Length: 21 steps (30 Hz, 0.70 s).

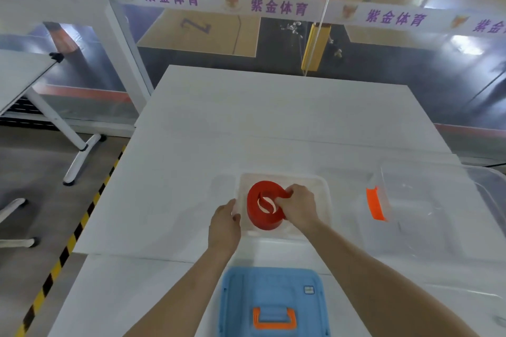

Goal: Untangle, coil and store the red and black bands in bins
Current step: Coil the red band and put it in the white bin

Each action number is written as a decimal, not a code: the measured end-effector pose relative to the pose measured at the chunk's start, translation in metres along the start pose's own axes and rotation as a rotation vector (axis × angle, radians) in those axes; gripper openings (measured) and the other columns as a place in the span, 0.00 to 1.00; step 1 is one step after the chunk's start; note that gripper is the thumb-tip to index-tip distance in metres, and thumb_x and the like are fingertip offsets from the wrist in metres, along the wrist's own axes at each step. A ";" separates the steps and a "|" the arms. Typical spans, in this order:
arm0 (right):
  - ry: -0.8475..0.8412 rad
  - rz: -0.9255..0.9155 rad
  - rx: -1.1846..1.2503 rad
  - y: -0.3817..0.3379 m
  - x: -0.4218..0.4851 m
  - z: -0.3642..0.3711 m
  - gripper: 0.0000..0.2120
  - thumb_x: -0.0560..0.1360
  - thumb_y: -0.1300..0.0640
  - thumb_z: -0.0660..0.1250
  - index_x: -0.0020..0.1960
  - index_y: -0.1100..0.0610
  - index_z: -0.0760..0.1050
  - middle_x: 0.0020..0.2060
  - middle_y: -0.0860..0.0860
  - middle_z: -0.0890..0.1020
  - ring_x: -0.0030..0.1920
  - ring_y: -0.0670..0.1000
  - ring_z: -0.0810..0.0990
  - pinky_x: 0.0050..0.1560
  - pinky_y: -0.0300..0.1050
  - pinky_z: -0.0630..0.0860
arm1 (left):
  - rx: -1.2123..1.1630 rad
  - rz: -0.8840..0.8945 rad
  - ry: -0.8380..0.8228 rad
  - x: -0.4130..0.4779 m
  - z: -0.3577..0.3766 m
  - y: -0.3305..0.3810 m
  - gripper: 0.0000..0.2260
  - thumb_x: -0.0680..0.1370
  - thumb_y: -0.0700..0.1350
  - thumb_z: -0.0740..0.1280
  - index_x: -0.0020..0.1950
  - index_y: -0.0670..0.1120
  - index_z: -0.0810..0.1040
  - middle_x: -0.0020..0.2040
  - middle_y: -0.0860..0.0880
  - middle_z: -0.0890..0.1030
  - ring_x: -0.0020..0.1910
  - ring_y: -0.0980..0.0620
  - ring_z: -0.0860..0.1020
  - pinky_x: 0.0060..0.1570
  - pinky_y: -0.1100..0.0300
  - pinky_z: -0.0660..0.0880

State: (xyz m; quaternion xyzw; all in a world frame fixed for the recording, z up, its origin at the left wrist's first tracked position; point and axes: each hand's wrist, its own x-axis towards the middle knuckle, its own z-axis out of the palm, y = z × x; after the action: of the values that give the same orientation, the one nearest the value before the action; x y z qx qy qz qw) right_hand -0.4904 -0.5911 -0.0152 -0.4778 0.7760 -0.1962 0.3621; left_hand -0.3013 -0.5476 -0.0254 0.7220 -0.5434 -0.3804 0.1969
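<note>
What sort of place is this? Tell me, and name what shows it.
Probably a work area overlooking an indoor sports hall. Beyond the white table, glass shows a wooden court floor below, a padded yellow post, and a banner with purple Chinese lettering. The right hand sets a coiled red band into a clear bin.

Blue lid [273, 301] cut off below

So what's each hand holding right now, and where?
The right hand pinches the coiled red band at its right side, inside the clear plastic bin. The left hand steadies that bin's left rim.
</note>
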 end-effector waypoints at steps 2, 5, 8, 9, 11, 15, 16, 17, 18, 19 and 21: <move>0.000 0.023 -0.038 0.007 0.016 0.013 0.04 0.68 0.55 0.72 0.41 0.54 0.80 0.32 0.51 0.85 0.33 0.52 0.86 0.40 0.51 0.86 | -0.007 0.008 0.014 -0.001 0.004 -0.004 0.18 0.85 0.37 0.58 0.75 0.46 0.73 0.66 0.45 0.80 0.54 0.56 0.75 0.51 0.74 0.66; -0.022 0.048 -0.098 0.016 0.033 0.030 0.04 0.68 0.55 0.73 0.41 0.54 0.79 0.31 0.50 0.84 0.33 0.51 0.85 0.38 0.49 0.84 | -0.037 0.001 0.047 0.000 0.011 -0.012 0.18 0.85 0.38 0.58 0.74 0.47 0.73 0.58 0.50 0.82 0.44 0.64 0.72 0.41 0.78 0.65; -0.060 0.069 -0.136 0.025 0.048 0.049 0.08 0.67 0.52 0.74 0.44 0.52 0.78 0.34 0.49 0.84 0.37 0.52 0.85 0.42 0.49 0.84 | -0.057 -0.018 0.067 0.006 0.017 -0.019 0.19 0.86 0.40 0.58 0.76 0.52 0.71 0.57 0.56 0.81 0.46 0.62 0.75 0.45 0.77 0.66; -0.064 0.076 -0.151 0.027 0.052 0.056 0.10 0.67 0.51 0.74 0.45 0.52 0.78 0.36 0.49 0.84 0.39 0.52 0.85 0.45 0.51 0.84 | -0.047 -0.011 0.071 0.008 0.019 -0.021 0.19 0.86 0.41 0.58 0.75 0.55 0.71 0.57 0.57 0.80 0.49 0.61 0.75 0.46 0.77 0.66; -0.088 0.086 -0.176 0.031 0.054 0.066 0.13 0.69 0.51 0.76 0.49 0.54 0.78 0.41 0.50 0.84 0.44 0.53 0.83 0.47 0.49 0.81 | -0.049 -0.026 0.057 0.010 0.022 -0.023 0.17 0.87 0.41 0.57 0.69 0.59 0.75 0.51 0.60 0.78 0.48 0.61 0.73 0.41 0.82 0.66; -0.123 0.124 -0.163 0.040 0.057 0.075 0.16 0.73 0.54 0.75 0.56 0.60 0.77 0.49 0.55 0.83 0.45 0.54 0.77 0.45 0.43 0.71 | -0.048 -0.044 0.036 0.012 0.022 -0.028 0.24 0.86 0.40 0.56 0.81 0.56 0.63 0.56 0.60 0.71 0.53 0.62 0.69 0.39 0.82 0.64; -0.135 0.123 -0.163 0.042 0.059 0.076 0.17 0.73 0.54 0.76 0.57 0.60 0.77 0.51 0.55 0.83 0.46 0.54 0.77 0.46 0.43 0.71 | -0.055 -0.059 0.025 0.014 0.023 -0.030 0.24 0.86 0.40 0.56 0.81 0.56 0.63 0.57 0.59 0.72 0.54 0.63 0.69 0.43 0.81 0.62; -0.159 0.126 -0.163 0.042 0.059 0.075 0.20 0.72 0.54 0.77 0.59 0.59 0.76 0.53 0.55 0.84 0.48 0.55 0.78 0.47 0.43 0.72 | -0.061 -0.069 0.020 0.014 0.023 -0.029 0.24 0.86 0.40 0.56 0.81 0.56 0.63 0.59 0.57 0.75 0.55 0.62 0.69 0.49 0.78 0.62; -0.182 0.118 -0.159 0.042 0.060 0.075 0.23 0.71 0.54 0.78 0.60 0.58 0.74 0.54 0.54 0.83 0.51 0.55 0.80 0.48 0.44 0.73 | -0.060 -0.076 0.015 0.015 0.023 -0.028 0.24 0.86 0.39 0.56 0.81 0.55 0.63 0.62 0.55 0.77 0.55 0.62 0.69 0.53 0.74 0.64; -0.195 0.112 -0.160 0.042 0.060 0.074 0.26 0.69 0.53 0.79 0.63 0.58 0.73 0.56 0.54 0.83 0.54 0.56 0.81 0.50 0.46 0.75 | -0.055 -0.077 0.010 0.015 0.023 -0.028 0.25 0.86 0.39 0.57 0.81 0.55 0.63 0.65 0.53 0.78 0.56 0.61 0.70 0.56 0.70 0.65; -0.196 0.079 -0.166 0.041 0.058 0.069 0.28 0.69 0.52 0.79 0.64 0.58 0.72 0.56 0.54 0.83 0.58 0.57 0.82 0.54 0.49 0.78 | -0.064 -0.083 0.008 0.014 0.022 -0.027 0.24 0.86 0.40 0.56 0.81 0.55 0.63 0.65 0.52 0.79 0.56 0.59 0.73 0.58 0.67 0.66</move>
State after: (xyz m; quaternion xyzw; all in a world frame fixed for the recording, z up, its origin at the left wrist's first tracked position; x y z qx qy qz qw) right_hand -0.4792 -0.6208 -0.1095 -0.4922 0.7687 -0.0693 0.4025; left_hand -0.2987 -0.5489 -0.0631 0.7388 -0.4998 -0.4023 0.2061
